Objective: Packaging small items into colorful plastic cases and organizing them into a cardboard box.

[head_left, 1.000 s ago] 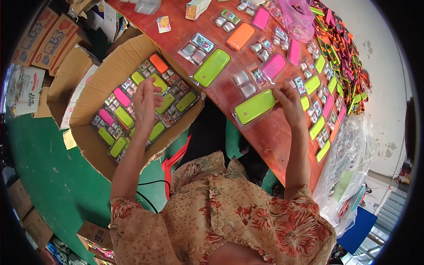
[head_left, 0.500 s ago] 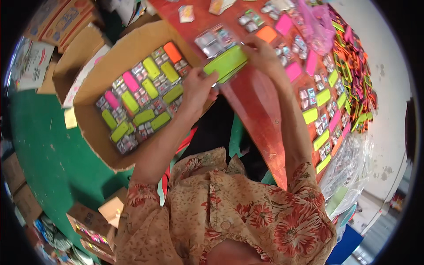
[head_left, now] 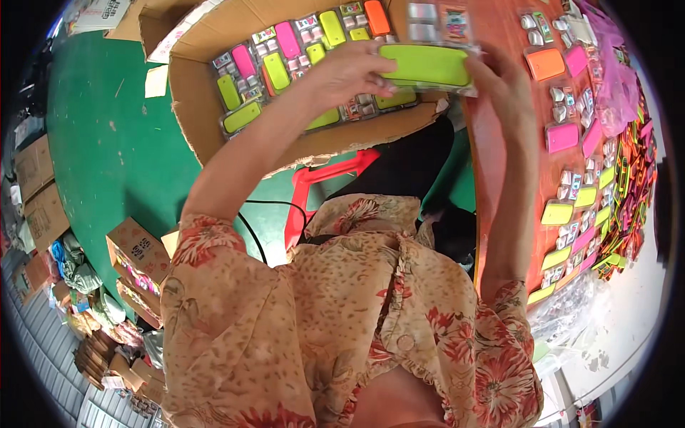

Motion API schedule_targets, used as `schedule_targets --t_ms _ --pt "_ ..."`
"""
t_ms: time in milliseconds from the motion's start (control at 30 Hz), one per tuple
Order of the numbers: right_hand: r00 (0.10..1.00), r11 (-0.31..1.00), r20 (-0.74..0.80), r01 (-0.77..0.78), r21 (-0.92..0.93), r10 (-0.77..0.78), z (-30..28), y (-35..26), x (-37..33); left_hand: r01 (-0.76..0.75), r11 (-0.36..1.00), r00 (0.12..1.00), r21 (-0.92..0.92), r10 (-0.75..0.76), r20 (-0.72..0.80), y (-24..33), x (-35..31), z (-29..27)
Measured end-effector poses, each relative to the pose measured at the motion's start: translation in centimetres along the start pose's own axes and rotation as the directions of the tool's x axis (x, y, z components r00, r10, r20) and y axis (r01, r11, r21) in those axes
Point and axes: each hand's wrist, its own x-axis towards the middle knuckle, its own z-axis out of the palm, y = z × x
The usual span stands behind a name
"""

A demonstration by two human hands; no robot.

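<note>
Between my hands is a clear plastic blister pack [head_left: 427, 65] with a long yellow-green case in it. Its other section, with small whitish pieces and a printed card, points away from me. My left hand [head_left: 353, 71] grips the pack's left end, fingers bent round the edge. At the right end, my right hand [head_left: 505, 85] pinches the pack with thumb and fingers. Below and to the left stands an open cardboard box [head_left: 196, 135], holding rows of similar packs with green, pink and orange cases. The held pack is over the box's right part.
On the right, a red-brown table [head_left: 510, 171] carries more packs, an orange case [head_left: 546, 64], a pink plastic bag [head_left: 617, 85] and a heap of coloured pieces [head_left: 631, 192]. A red stool [head_left: 300, 203] stands on the green floor [head_left: 107, 157]. Cartons [head_left: 139, 250] lie lower left.
The view has swung, so the box and table sit higher and further right. Both hands still hold the pack, which is now more level.
</note>
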Motion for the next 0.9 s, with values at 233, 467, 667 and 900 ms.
schedule_targets --t_ms 233,467,667,900 --pt "0.990 0.981 0.143 -0.042 0.189 0.015 8.6 0.5 -0.2 0.075 0.996 0.974 0.057 -0.061 -0.217 -1.1 -5.0 -5.9" --pt "0.791 0.851 0.496 -0.495 0.177 0.358 18.4 7.3 1.2 0.249 0.962 0.839 -0.114 -0.273 -0.472 -10.5 -5.3 -13.8" --pt "0.633 0.773 0.612 -0.632 0.054 0.475 22.6 12.3 1.2 0.307 0.911 0.700 -0.277 -0.413 -0.582 -16.1 -4.5 -15.4" --pt "0.669 0.835 0.613 -0.550 0.027 0.421 27.3 15.8 0.3 0.320 0.855 0.392 -0.409 -0.513 -0.764 -20.3 -4.2 -17.2"
